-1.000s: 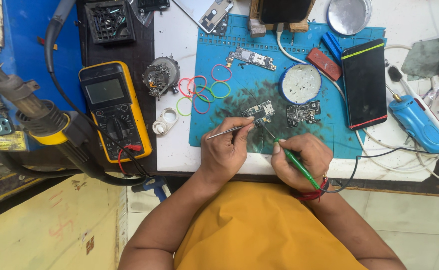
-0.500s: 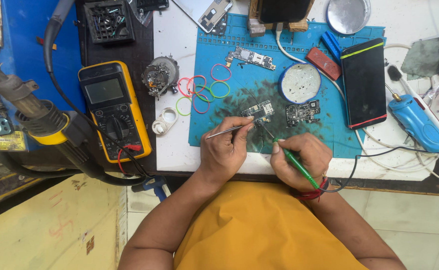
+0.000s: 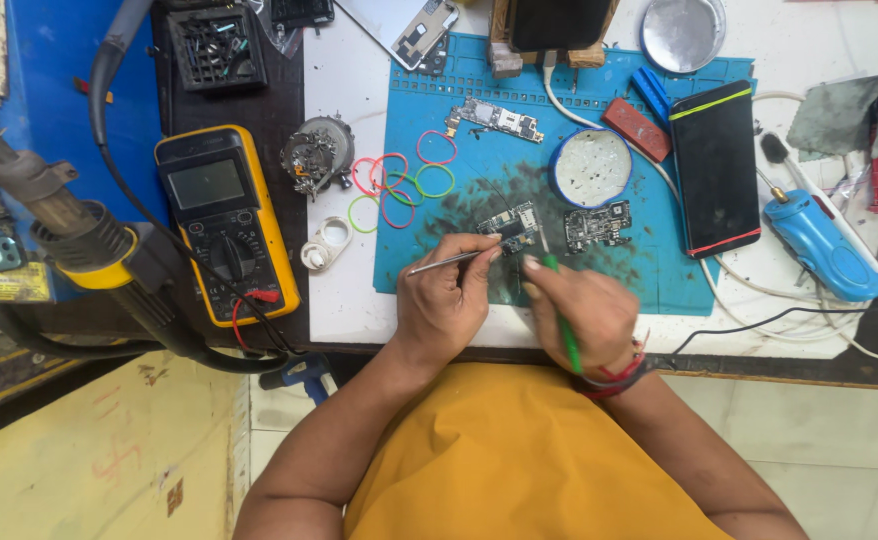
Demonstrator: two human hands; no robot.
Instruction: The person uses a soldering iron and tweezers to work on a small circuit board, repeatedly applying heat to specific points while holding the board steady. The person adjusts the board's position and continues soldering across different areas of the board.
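My left hand (image 3: 447,300) grips slim metal tweezers (image 3: 439,265), their tip resting on a small phone circuit board (image 3: 511,224) that lies on the blue work mat (image 3: 429,240). My right hand (image 3: 579,312) holds a thin green-handled tool (image 3: 563,330), its point touching the same board from the right. A second circuit board (image 3: 599,226) lies just right of the first. A third, longer board (image 3: 499,120) sits farther back on the mat.
A yellow multimeter (image 3: 224,225) and a hot-air nozzle (image 3: 69,235) sit at the left. Coloured rubber bands (image 3: 399,180), a round tin (image 3: 591,168), a black phone (image 3: 715,168), a blue handheld tool (image 3: 824,245) and cables crowd the bench.
Both hands have stayed over the small board; the tweezers and green tool have shifted only slightly.
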